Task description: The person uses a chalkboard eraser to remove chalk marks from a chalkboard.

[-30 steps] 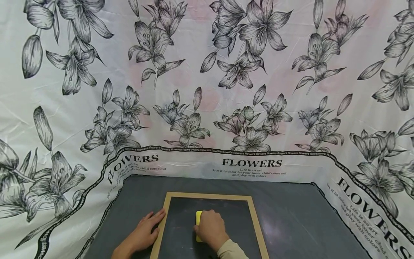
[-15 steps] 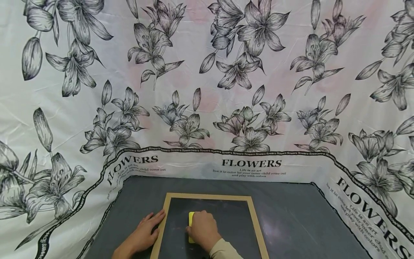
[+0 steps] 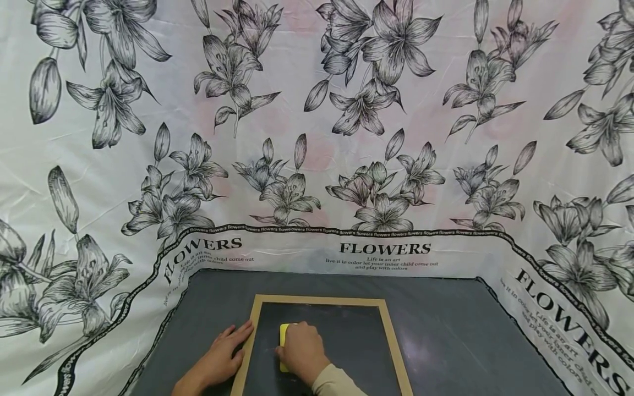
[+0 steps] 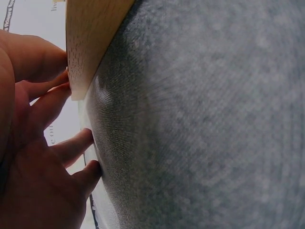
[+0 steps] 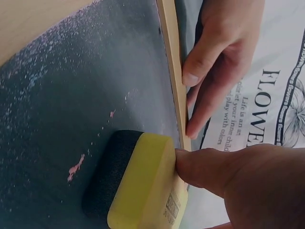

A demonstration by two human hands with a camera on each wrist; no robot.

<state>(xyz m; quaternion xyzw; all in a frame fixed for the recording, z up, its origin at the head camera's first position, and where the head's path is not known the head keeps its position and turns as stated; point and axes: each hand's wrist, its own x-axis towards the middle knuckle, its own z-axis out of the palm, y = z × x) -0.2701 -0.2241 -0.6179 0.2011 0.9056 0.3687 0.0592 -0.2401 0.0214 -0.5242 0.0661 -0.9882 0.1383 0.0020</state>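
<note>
Eraser [image 3: 283, 336] shifted left across chalkboard [image 3: 346, 335]; right hand [image 3: 299, 352] grips it mid-wipe, left hand [image 3: 220, 357] flat, steadying frame [image 3: 249, 335]; pink marks [image 5: 76, 168] need wiping next.

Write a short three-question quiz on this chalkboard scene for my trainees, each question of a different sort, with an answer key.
1. True or false: the right hand holds a yellow eraser on the chalkboard.
2. What does the left hand touch? A) the eraser B) the board's wooden frame C) the flowered cloth
3. Fill in: pink ____ marks lie beside the eraser's dark pad.

Key: 1 true; 2 B; 3 chalk.
</note>
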